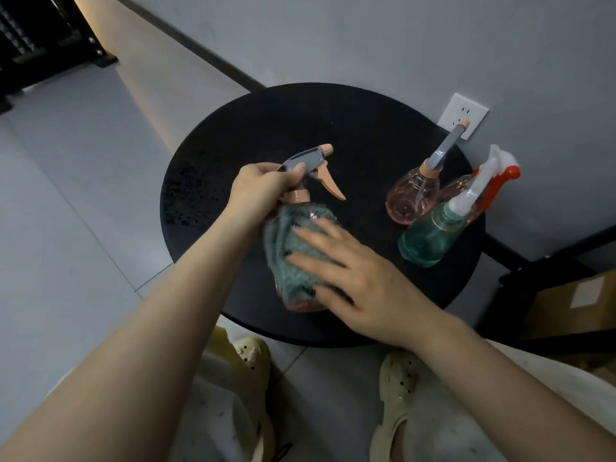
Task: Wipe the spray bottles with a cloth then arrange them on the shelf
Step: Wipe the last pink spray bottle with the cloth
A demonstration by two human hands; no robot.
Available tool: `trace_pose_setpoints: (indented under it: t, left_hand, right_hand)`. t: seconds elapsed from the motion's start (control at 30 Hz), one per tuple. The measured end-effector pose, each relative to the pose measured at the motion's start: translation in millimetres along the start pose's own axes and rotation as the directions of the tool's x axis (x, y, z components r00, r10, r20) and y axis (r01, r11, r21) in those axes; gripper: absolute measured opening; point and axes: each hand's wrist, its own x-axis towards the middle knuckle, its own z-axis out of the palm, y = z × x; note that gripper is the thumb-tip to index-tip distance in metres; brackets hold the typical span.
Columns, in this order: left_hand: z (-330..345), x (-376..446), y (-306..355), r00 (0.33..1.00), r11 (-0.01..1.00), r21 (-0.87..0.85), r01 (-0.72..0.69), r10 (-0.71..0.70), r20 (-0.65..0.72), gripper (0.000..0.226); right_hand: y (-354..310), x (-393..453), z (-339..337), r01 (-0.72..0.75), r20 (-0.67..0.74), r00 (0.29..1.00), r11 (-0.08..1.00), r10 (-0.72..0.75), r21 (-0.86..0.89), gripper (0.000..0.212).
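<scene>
The floor (66, 211) of pale tiles lies to the left of both hands, and the grey wall (366, 38) stands beyond them. A round black table (233, 135) is under the hands. At the far left, well apart from the left hand, a dark shelf (40, 38) shows only in part. To the right of the right hand, low down, sits a cardboard box (576, 301).

The left hand (256, 191) grips the neck and grey head of a pink bottle (300, 198), which is held tilted above the table (its orange trigger points away from the person). The right hand (350, 271) presses a teal cloth (290, 255) against the body of this bottle with fingers straight and spread; the cloth covers most of the body.

Beyond the right hand, near the table's far edge, stand three other bottles close together: a green bottle (430, 238) nearest, a second pink bottle (411, 198) just beside it, and one behind them, mostly hidden. A white socket (463, 111) is on the wall behind them. Below the hands two pale shoes (396, 378) are on the floor.
</scene>
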Motion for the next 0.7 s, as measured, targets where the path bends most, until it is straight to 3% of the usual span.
trace_pose_setpoints:
  t: [0.13,0.27,0.47,0.6,0.7]
  left_hand:
    - [-3.8,6.6,-0.9,0.998,0.998,-0.013,0.054,-0.054,0.013,0.022]
    - [0.4,5.8,-4.9,0.996,0.997,-0.003,0.080,-0.080,0.030,0.023]
    - [9.7,6.6,-12.7,0.995,0.994,0.069,0.085,-0.088,0.045,0.029]
    - [15.8,3.7,-17.2,0.990,0.992,0.085,0.096,-0.104,0.098,0.021]
    - [17.5,1.4,-18.0,0.987,0.992,0.080,0.094,-0.103,0.122,0.019]
  right_hand:
    - [-1.6,-15.1,11.9,0.260,0.063,0.966,0.942,-0.252,-0.212,0.036]
    - [2.5,-21.4,14.0,0.287,0.040,0.958,0.933,-0.285,-0.217,0.034]
    - [12.7,-17.3,16.2,-0.042,-0.040,0.998,0.996,0.046,0.079,0.045]
    - [16.0,-11.7,11.8,-0.286,-0.016,0.949,0.880,0.315,0.380,0.051]
    - [12.7,-15.2,14.3,-0.295,-0.020,0.945,0.879,0.326,0.376,0.052]
